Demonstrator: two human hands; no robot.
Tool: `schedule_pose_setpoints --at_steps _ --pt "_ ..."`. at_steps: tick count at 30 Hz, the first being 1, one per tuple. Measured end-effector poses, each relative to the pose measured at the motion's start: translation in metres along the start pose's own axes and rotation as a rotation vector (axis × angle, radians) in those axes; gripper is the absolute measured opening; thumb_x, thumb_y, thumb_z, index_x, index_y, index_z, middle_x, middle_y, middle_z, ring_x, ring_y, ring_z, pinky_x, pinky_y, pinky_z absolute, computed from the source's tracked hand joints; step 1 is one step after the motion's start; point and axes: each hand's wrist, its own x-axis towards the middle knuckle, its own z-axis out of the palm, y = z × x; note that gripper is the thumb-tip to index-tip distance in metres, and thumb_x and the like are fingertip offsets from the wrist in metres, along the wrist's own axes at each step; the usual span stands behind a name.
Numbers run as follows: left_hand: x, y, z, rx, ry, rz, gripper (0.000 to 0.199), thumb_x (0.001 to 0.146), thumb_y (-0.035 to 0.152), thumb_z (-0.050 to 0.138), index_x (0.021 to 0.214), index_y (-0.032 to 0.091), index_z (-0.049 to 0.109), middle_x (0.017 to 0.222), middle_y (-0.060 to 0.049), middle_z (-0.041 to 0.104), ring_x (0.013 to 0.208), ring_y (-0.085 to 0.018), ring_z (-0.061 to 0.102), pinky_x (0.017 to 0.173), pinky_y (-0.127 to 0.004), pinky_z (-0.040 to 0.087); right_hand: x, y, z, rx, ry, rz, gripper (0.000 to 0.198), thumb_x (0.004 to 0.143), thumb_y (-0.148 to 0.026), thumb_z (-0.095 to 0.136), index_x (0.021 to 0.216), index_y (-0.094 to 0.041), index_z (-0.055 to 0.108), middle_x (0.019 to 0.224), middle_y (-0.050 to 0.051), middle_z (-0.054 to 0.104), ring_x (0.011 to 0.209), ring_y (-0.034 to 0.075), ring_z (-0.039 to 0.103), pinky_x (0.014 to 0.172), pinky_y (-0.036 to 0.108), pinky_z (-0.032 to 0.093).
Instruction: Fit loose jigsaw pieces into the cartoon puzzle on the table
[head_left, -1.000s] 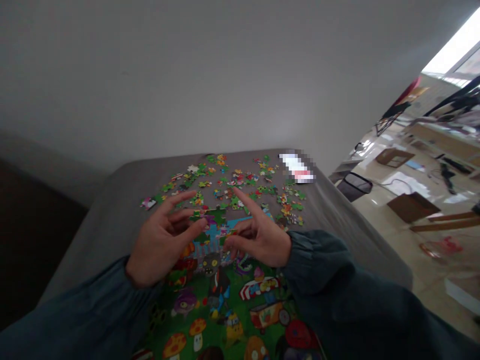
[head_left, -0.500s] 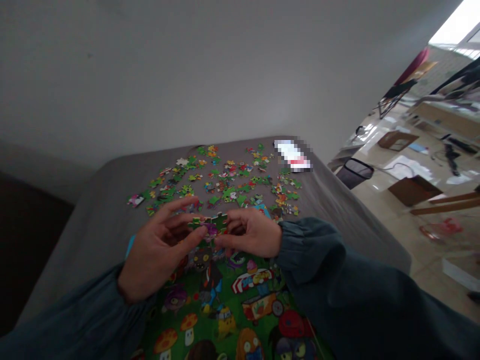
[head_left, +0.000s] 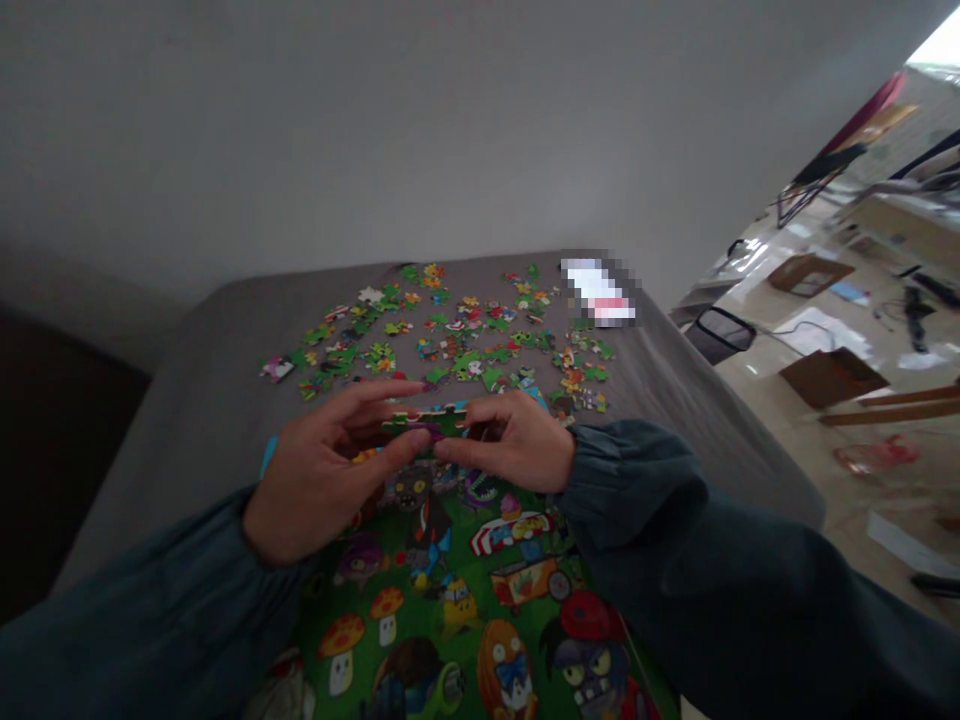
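Between both hands are joined green and purple puzzle pieces [head_left: 442,419], held up above a printed picture sheet [head_left: 450,560]. My left hand [head_left: 337,460] pinches their left side between thumb and fingers, with the index finger stretched out over the top. At the right end, my right hand [head_left: 517,440] grips them with thumb and forefinger. Fingers hide part of the pieces, so their exact number cannot be made out. The sheet shows cartoon zombies, mushrooms and a cart on green.
Many loose puzzle pieces [head_left: 465,340] lie scattered over the grey cloth-covered table [head_left: 202,400]. A phone with a blurred screen [head_left: 600,290] rests at the back right corner, near the wall [head_left: 375,130]. Cardboard boxes [head_left: 832,385] stand on the floor to the right.
The held pieces have tilted so that they appear flatter and more edge-on. My two thumbs have come closer together, and the view has shifted slightly.
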Motion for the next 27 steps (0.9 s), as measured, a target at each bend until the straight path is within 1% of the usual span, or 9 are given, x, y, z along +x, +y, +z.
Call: schedule_pose_setpoints --at_steps 4,9,12,15,18,21,23,25,27 --pt "0.002 -0.002 -0.008 0.055 -0.079 -0.011 0.040 0.084 0.055 0.077 0.113 0.027 0.076 0.091 -0.002 0.083 0.066 -0.018 0.076 0.055 -0.023 0.061 -0.003 0.000 0.002 -0.037 -0.017 -0.017 0.025 0.087 -0.040 0.077 0.081 -0.015 0.076 0.058 -0.004 0.058 0.053 0.007 0.049 0.048 0.020 0.033" --pt "0.005 0.002 -0.017 0.076 -0.187 -0.031 0.030 0.079 0.046 0.080 0.102 0.026 0.078 0.083 0.000 0.082 0.068 -0.018 0.076 0.059 -0.023 0.060 -0.006 -0.002 0.004 -0.021 -0.043 0.004 0.031 0.086 -0.045 0.077 0.075 -0.016 0.071 0.052 -0.007 0.050 0.047 0.006 0.041 0.043 0.020 0.026" --pt "0.006 0.007 -0.020 0.156 -0.235 -0.058 0.032 0.078 0.049 0.077 0.101 0.027 0.079 0.068 0.002 0.076 0.055 -0.016 0.068 0.047 -0.022 0.050 -0.008 -0.004 0.005 -0.003 -0.097 0.010 0.033 0.086 -0.043 0.076 0.071 -0.017 0.066 0.051 -0.007 0.048 0.048 0.006 0.041 0.044 0.020 0.028" --pt "0.006 0.010 -0.024 0.193 -0.322 -0.095 0.038 0.078 0.050 0.076 0.108 0.027 0.078 0.057 0.005 0.068 0.047 -0.014 0.058 0.043 -0.022 0.042 -0.009 -0.007 0.007 0.026 -0.182 0.011 0.032 0.089 -0.040 0.072 0.070 -0.017 0.063 0.054 -0.007 0.047 0.051 0.006 0.040 0.046 0.020 0.030" --pt "0.005 0.009 -0.028 0.127 -0.470 -0.168 0.044 0.078 0.048 0.076 0.117 0.027 0.075 0.059 0.004 0.068 0.048 -0.014 0.057 0.043 -0.022 0.041 -0.012 -0.008 0.010 0.016 -0.226 0.002 0.035 0.090 -0.039 0.070 0.066 -0.018 0.058 0.054 -0.007 0.043 0.052 0.006 0.037 0.047 0.021 0.027" --pt "0.002 0.005 -0.034 0.083 -0.555 -0.209 0.045 0.081 0.046 0.074 0.122 0.026 0.072 0.071 0.001 0.075 0.058 -0.018 0.067 0.048 -0.024 0.049 -0.014 -0.009 0.018 -0.002 -0.241 0.015 0.035 0.090 -0.039 0.071 0.066 -0.018 0.056 0.055 -0.007 0.041 0.054 0.007 0.038 0.048 0.021 0.028" --pt "0.001 0.002 -0.038 0.085 -0.616 -0.213 0.042 0.083 0.044 0.074 0.121 0.027 0.072 0.076 0.000 0.077 0.066 -0.020 0.072 0.054 -0.026 0.054 -0.016 -0.008 0.024 0.024 -0.255 0.056 0.027 0.089 -0.036 0.072 0.073 -0.018 0.060 0.058 -0.007 0.047 0.055 0.008 0.042 0.049 0.021 0.034" --pt "-0.001 -0.001 -0.044 0.082 -0.667 -0.214 0.040 0.082 0.043 0.074 0.120 0.029 0.073 0.077 0.000 0.078 0.068 -0.021 0.074 0.057 -0.027 0.057 -0.016 -0.007 0.030 0.049 -0.266 0.098 0.015 0.087 -0.030 0.074 0.091 -0.017 0.067 0.066 -0.005 0.059 0.058 0.009 0.051 0.052 0.021 0.040" --pt "-0.002 -0.004 -0.049 0.075 -0.681 -0.221 0.043 0.080 0.043 0.076 0.121 0.030 0.073 0.077 0.001 0.078 0.069 -0.022 0.075 0.059 -0.028 0.059 -0.016 -0.006 0.035 0.044 -0.279 0.110 0.031 0.086 -0.025 0.074 0.115 -0.016 0.067 0.080 0.000 0.072 0.062 0.010 0.059 0.055 0.021 0.044"
